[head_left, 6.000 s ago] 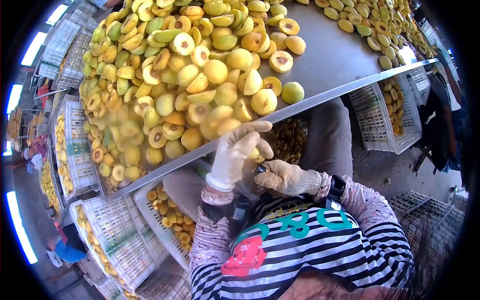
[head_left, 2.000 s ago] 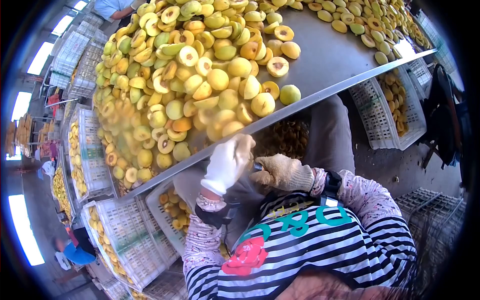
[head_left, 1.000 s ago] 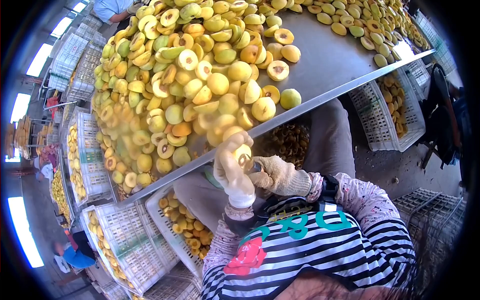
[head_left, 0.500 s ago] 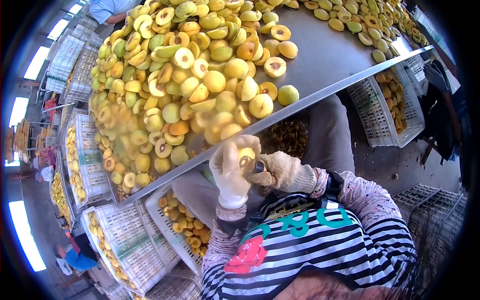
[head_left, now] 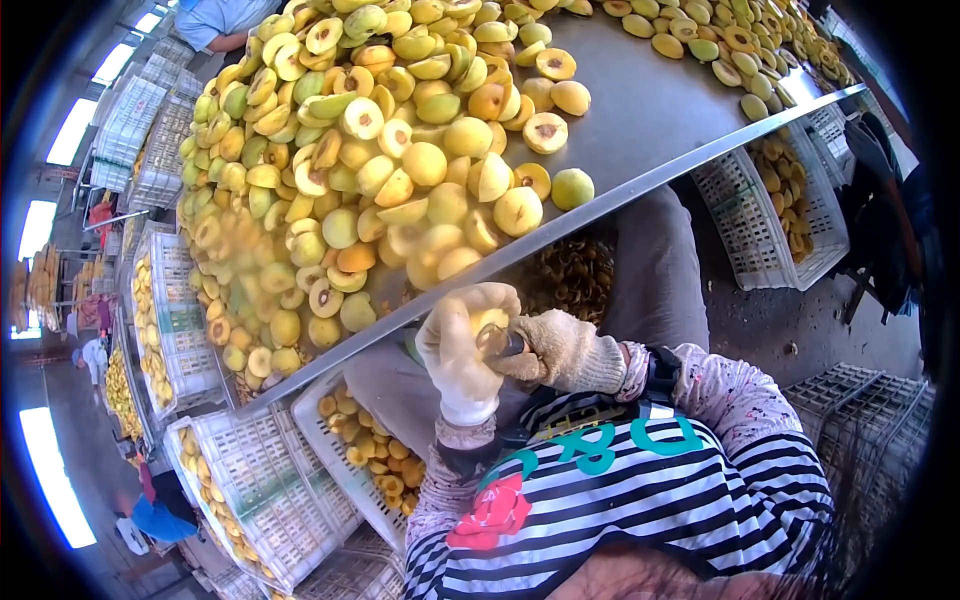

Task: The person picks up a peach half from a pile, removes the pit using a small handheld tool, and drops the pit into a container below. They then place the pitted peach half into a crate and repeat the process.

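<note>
My left hand [head_left: 458, 350], in a pale glove, is closed around a halved yellow peach [head_left: 490, 320] just in front of the table edge. My right hand [head_left: 570, 350], in a rough beige glove, grips a small pitting tool with a dark handle [head_left: 515, 344]. Its metal end, partly hidden by the fingers, is against the fruit. Beyond both hands a large heap of peach halves [head_left: 430, 163] covers the left of the metal table [head_left: 640, 120]. Some halves still have brown pits in them.
Below the table edge lie many brown pits [head_left: 575, 275]. White plastic crates of peach halves stand at my left [head_left: 270, 490], by my left knee [head_left: 320, 430] and at the right [head_left: 735, 220]. An empty-looking crate stack [head_left: 860, 420] is at lower right. Other people [head_left: 215, 22] are farther off.
Both hands have shifted slightly downward with the peach half and tool. The right wrist has turned a little, and the tool's handle points differently. The heap shows no visible change.
</note>
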Demonstrator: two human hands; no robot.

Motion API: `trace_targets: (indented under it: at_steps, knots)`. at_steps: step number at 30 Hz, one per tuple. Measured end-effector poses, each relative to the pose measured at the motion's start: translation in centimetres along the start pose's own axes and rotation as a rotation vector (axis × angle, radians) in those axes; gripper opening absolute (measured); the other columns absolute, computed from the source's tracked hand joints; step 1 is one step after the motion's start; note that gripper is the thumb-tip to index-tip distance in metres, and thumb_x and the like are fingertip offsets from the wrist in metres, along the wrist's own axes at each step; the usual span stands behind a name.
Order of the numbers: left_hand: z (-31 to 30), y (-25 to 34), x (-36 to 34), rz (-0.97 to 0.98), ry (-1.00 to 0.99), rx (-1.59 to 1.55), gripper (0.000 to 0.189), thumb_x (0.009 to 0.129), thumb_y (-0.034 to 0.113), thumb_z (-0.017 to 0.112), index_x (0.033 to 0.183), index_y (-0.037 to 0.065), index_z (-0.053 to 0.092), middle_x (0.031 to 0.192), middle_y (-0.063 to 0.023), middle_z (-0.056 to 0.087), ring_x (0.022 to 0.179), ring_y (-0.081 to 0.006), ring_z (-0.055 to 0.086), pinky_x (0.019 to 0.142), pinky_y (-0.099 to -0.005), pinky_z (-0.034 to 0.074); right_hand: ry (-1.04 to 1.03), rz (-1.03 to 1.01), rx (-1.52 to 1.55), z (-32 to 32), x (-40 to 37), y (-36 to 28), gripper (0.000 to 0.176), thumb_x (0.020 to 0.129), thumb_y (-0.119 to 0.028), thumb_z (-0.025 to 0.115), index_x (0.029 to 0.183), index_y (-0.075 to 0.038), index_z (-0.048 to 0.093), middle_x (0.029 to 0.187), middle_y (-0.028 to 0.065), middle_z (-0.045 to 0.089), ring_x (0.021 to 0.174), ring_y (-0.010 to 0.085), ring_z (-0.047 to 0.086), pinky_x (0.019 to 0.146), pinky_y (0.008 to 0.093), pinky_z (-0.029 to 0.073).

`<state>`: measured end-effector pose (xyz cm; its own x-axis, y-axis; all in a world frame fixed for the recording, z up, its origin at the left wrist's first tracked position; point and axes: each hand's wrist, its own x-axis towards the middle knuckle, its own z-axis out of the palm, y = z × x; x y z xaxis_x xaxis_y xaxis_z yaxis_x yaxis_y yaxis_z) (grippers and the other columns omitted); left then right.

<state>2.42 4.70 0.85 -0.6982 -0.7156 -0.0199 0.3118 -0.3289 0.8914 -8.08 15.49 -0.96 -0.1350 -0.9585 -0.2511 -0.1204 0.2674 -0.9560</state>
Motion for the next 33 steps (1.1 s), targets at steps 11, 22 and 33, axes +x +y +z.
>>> trace_targets:
  at_steps: [11,22,33]
  knots:
    - [-1.4,2.1,2.9,-0.424,-0.291,0.437,0.036,0.101,0.027,0.056,0.117,-0.003,0.067,0.089,-0.0101,0.072,0.075,-0.0117,0.062,0.066,-0.0260,0.050,-0.095,0.053,0.122,-0.1,0.4,2.2,0.041,0.097,-0.045,0.060,0.107,-0.005,0.068,0.087,0.0122,0.070,0.081,0.0214,0.067,0.075,0.0361,0.052]
    - [-1.4,-0.6,1.5,-0.216,-0.154,-0.008,0.031,0.098,0.014,0.058,0.122,-0.005,0.064,0.089,-0.0142,0.073,0.080,-0.0194,0.069,0.077,-0.0284,0.055,-0.103,0.127,0.163,0.8,-0.3,1.6,0.049,0.100,-0.048,0.054,0.114,-0.002,0.065,0.082,0.0104,0.065,0.082,0.0233,0.063,0.080,0.0357,0.051]
    - [-3.6,-2.4,3.4,-0.454,-0.479,-0.535,0.034,0.098,0.019,0.050,0.120,-0.004,0.064,0.086,-0.0134,0.068,0.077,-0.0236,0.066,0.073,-0.0347,0.056,-0.683,0.248,1.365,3.2,-0.4,3.6,0.052,0.095,-0.064,0.052,0.084,-0.013,0.050,0.049,-0.0058,0.035,0.039,0.0059,0.032,0.036,0.0238,0.027]
